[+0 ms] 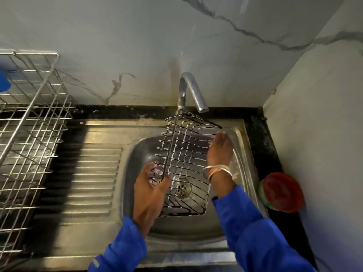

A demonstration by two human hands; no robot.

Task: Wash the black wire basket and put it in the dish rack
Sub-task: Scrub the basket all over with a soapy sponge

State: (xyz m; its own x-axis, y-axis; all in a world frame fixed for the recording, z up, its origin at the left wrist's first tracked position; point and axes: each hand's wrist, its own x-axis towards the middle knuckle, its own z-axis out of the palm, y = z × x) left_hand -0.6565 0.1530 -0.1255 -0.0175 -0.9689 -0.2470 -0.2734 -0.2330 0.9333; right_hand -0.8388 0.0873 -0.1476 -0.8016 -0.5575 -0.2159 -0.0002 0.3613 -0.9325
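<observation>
The left grip (150, 191) curls round the near-left rim of the black wire basket (186, 154), thumb over the wire and fingers tucked beneath. The right grip (219, 150) holds the basket's right wall, its fingers bent onto the wires there. Silver bangles (218, 169) ring that wrist. The basket hangs tilted over the bowl of the steel sink (137, 154), its far end just under the spout of the tap (193, 91), with white suds clinging to many of its wires. The drain (183, 188) shows through its mesh. The dish rack (33, 118) stands well apart on the left beside the ribbed drainboard. A red round container (280, 193) sits on the black desk (261, 138) right of the sink.
</observation>
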